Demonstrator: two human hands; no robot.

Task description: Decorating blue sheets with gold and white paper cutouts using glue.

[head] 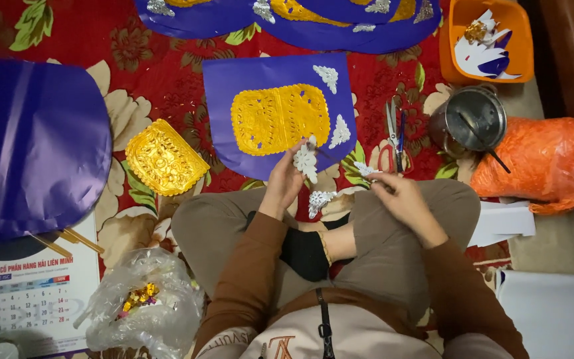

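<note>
Nearest the camera, the person sits cross-legged on a red flowered cloth [167,73], and the lower body and sleeves are cut off by the bottom edge. The left hand [286,181] is closed around a white paper cutout [306,160], fingers pinching its lower part so the flower-like shape stands above them. The right hand [400,196] pinches a smaller white scrap [365,169] between thumb and fingertips; how much of it is tucked inside the fingers cannot be told. Another white cutout [320,199] lies on the knee between the 2 hands. At the cloth's near left corner sits a crumpled clear plastic bag [144,302] with something gold inside, hard to make out, beside a calendar [28,299] partly covered. Just beyond the hands lies a purple sheet [234,86] with a gold lace panel [279,118] and 2 white pieces glued on. Left of it lies a loose gold panel [164,158], and a large purple sheet [34,139]. Scissors [393,133] lie to the right, then a metal pot [474,119], an orange bag [543,163] and an orange tub [489,40], cut off at the top.
</note>
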